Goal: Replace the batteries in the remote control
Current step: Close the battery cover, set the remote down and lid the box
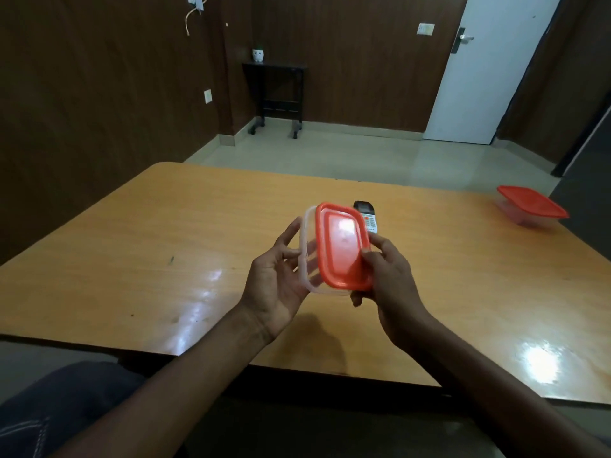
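While both hands hold one box above the table, things sit like this:
Left hand: the left hand (281,285) is wide, its straight fingers touching the clear side of the small see-through plastic box with the orange lid (342,246).
Box: tilted up, lid facing the person.
Right hand: the right hand (386,276) pinches the lid's edge at 3 o'clock.
Remote: the white remote control with a dark screen (366,217) lies on the shiny orange-brown wooden table (165,259), just behind the box at 1 o'clock.
Far box: a second clear box with a red lid (532,206) sits at the table's 2 o'clock corner.
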The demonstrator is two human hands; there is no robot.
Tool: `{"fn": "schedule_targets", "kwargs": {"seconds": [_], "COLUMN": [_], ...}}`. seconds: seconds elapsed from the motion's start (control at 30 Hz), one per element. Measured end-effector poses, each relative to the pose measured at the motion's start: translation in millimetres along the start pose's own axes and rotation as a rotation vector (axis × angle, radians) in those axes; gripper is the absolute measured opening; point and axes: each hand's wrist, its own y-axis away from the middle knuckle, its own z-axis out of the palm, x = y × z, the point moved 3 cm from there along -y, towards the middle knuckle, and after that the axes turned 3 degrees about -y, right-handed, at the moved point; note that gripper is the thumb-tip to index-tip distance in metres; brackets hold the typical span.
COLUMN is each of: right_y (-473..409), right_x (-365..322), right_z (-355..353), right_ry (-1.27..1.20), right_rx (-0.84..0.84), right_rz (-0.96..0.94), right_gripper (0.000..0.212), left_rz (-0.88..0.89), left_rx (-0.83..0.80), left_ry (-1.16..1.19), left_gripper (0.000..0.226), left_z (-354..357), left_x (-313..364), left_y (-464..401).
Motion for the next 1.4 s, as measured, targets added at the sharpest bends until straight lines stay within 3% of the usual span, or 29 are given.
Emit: {"fn": "schedule_targets", "kwargs": {"seconds": [0.1, 0.23, 0.3, 0.47, 0.7, 0.9, 1.1, 1.17, 1.3, 1.4], "right_y": [5.4, 11.7, 13.7, 13.7, 17.3, 16.3, 3.3, 1.5, -0.9, -4.6], "right_x": [5.8, 13.4, 15.4, 18.4, 22.9, 19.4, 12.9, 9.6, 6.2, -5.4], "right_z": [2.9, 7.4, 9.0, 7.1, 11.6, 10.5, 0.3, -2.0, -2.6, -6.5], "right_ry": [0.122, 0.269, 0.344, 0.453, 0.419, 0.407, 0.177, 0.129, 0.155, 0.198], "right_rx": [0.043, 0.129, 0.19, 0.287, 0.186, 0.1, -0.025, -0.048, -0.064, -0.084], "right_rz": [0.018, -0.025, -0.076, -0.14, -0.125, -0.095, -0.002, -0.031, -0.09, -0.195], "right_gripper": [0.026, 0.019, 0.016, 0.015, 0.01, 0.029, 0.016, 0.013, 0.014, 0.027], "left_rz": [0.014, 0.05, 0.077, 0.155, 0.169, 0.184, 0.149, 0.121, 0.114, 0.173], "left_rx": [0.022, 0.02, 0.022, 0.046, 0.126, 0.194, 0.308, 0.299, 0.286, 0.218], "left_ry": [-0.13, -0.386, -0.44, -0.521, -0.542, -0.552, -0.428, -0.41, -0.415, -0.531], "left_gripper": [0.046, 0.092, 0.102, 0.08, 0.075, 0.07, 0.025, 0.026, 0.052, 0.053], "left_z": [4.5, 2.5, -0.8, -4.3, -5.0, -8.3, -12.6, -12.1, -12.6, -11.3], "left_x": [-0.4, -8.1, -13.8, -22.0, -15.4, -12.5, 1.2, 3.1, 4.4, 10.3], "left_y": [3.4, 0.6, -1.3, -2.7, -0.5, 0.4, -3.5, -4.2, -4.7, -6.2]}}
